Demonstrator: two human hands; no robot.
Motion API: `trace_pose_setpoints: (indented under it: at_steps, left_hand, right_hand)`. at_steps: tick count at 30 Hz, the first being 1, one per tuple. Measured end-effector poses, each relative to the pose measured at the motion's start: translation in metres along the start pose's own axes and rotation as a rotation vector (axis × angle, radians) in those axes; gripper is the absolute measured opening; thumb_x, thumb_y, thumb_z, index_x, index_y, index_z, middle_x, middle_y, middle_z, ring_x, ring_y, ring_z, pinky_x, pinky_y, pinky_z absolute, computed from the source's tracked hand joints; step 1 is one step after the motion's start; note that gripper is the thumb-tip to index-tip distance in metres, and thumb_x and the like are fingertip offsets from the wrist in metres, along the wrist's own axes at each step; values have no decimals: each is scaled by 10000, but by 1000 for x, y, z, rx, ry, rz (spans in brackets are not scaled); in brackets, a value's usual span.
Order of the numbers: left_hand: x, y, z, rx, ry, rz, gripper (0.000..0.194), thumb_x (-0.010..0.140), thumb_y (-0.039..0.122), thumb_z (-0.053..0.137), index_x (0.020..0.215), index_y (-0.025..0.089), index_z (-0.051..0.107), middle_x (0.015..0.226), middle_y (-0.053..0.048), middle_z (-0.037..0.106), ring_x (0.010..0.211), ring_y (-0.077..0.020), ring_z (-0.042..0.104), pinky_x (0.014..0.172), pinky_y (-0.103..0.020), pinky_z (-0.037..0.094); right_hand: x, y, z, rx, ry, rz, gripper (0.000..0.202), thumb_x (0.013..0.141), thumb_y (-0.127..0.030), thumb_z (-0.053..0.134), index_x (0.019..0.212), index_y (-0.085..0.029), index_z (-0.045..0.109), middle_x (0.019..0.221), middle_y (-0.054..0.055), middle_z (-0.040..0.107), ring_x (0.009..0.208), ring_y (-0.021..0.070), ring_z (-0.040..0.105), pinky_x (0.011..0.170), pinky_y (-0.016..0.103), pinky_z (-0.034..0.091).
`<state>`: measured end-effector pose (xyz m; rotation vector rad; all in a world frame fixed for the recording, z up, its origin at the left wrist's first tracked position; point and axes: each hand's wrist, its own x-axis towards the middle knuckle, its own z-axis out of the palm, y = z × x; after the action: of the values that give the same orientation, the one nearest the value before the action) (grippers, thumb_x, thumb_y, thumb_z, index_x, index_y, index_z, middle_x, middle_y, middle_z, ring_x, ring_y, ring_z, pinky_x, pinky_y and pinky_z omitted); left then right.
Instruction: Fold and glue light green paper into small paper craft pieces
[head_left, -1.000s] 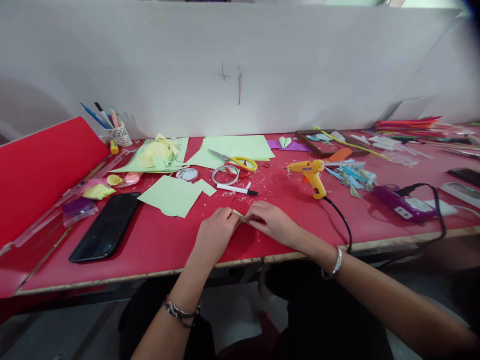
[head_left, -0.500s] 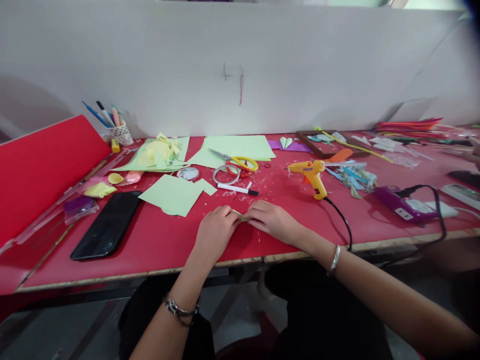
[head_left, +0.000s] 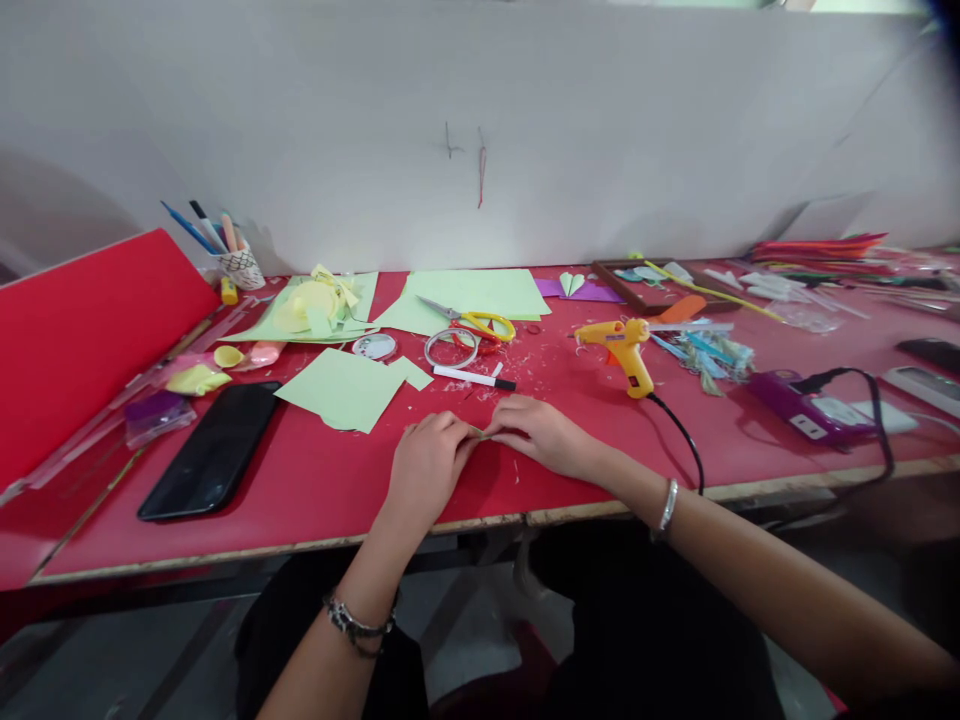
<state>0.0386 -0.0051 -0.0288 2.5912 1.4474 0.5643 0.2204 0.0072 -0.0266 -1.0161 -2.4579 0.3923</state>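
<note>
Near front edge of worktop (head_left: 337, 485), left hand (head_left: 429, 455) and right hand (head_left: 537, 433) pinch small paper (head_left: 476, 433) between them, likely to steady it; pen (head_left: 465, 377) just beyond, seemingly handy.

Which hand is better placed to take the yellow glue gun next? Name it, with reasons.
Probably the right hand: the yellow glue gun lies beyond it to the right, farther from the left hand. Both hands hold a small green piece, though.

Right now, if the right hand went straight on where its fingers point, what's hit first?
Past the small light-green paper piece that the right hand pinches, most likely the left hand, directly opposite; exact depth is unclear.
</note>
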Motion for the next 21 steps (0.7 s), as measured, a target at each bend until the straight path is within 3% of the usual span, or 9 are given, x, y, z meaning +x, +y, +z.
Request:
trace_pose_setpoints:
  at_steps: [7, 15, 21]
  left_hand:
    - [0, 1, 3, 78, 23, 19, 159, 843, 257, 469, 872, 189, 610, 813, -33, 594, 766, -165, 555, 675, -282, 391]
    - [1, 5, -1, -33, 29, -116, 77, 814, 233, 509, 797, 213, 582, 820, 12, 623, 813, -170, 560, 697, -308, 347]
    - [0, 9, 1, 19, 63, -135, 76, 818, 225, 498, 828, 207, 571, 842, -5, 634, 837, -188, 543, 678, -311, 336]
  right_hand:
    - [4, -2, -1, 32, -4, 63, 139, 831, -149, 484, 786, -154, 615, 796, 44, 595, 763, 142, 539, 711, 264, 443]
    - [6, 3, 0, 180, 28, 126, 124, 795, -134, 522, 778, -132, 644, 780, 50, 606, 740, 130, 558, 704, 241, 441]
    - [16, 3, -5, 191, -60, 225, 106, 750, -109, 537, 717, -123, 637, 723, 35, 620, 677, 122, 555, 635, 219, 418]
